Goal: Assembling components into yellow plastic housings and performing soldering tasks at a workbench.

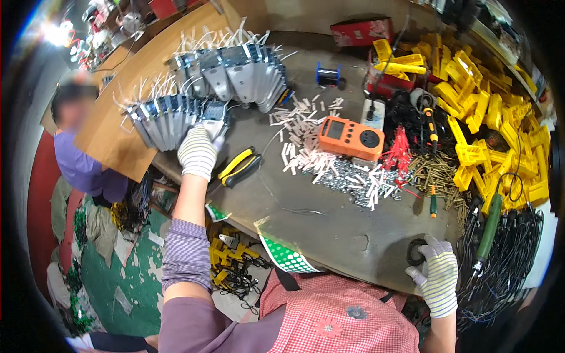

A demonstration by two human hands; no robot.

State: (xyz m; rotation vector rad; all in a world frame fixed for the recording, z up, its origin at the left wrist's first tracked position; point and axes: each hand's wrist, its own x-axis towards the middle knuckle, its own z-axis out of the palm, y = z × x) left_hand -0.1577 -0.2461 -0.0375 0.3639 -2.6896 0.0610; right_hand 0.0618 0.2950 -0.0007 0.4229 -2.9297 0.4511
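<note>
Reaching far forward-left across the table (329, 229), the left hand (198, 152) is grasping a grey unit (214, 117) at the near end of the row (168, 120). The right hand (438, 272) is resting near the table edge, fingers curled beside a black ring (416, 252); whether it is gripping the ring cannot be told.

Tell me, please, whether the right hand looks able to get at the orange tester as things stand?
Probably yes: the right hand rests near a black ring at the table edge, and bare tabletop lies between it and the orange tester.
</note>
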